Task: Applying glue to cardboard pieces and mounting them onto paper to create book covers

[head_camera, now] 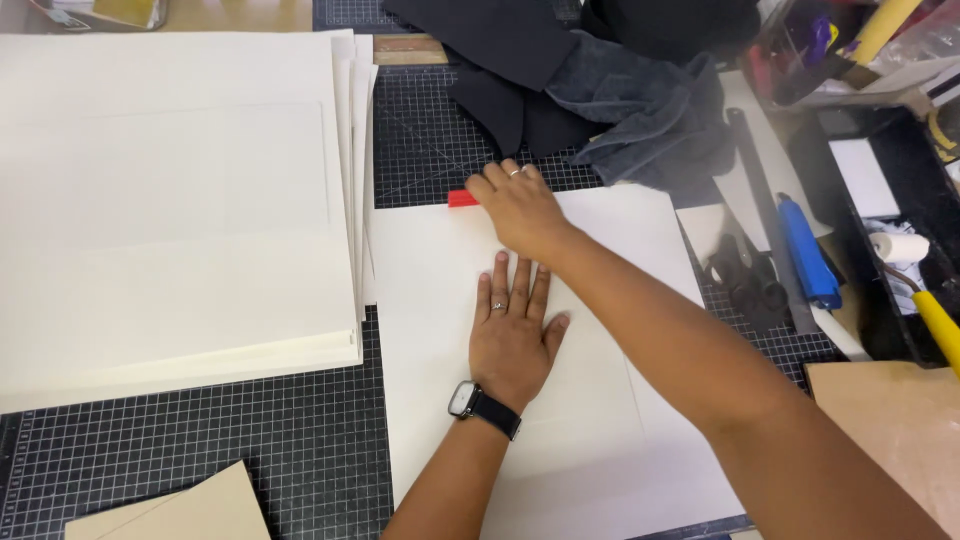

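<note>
A large cream paper sheet [430,300] lies on the black gridded cutting mat [200,440]. My left hand [512,330], with a ring and a dark wristwatch, presses flat on the middle of that sheet, fingers apart. My right hand [515,205] reaches across above it to the sheet's far edge. Its fingers close on a small red tool [461,198], of which only the left end shows beyond the fingertips.
A thick stack of cream sheets [170,200] fills the left. Dark cloth [610,90] is heaped at the back. At the right lie black scissors [745,280], a blue knife [808,250], a metal ruler [765,215], a yellow-handled roller [915,275] in a black tray [925,160], and brown board [900,420].
</note>
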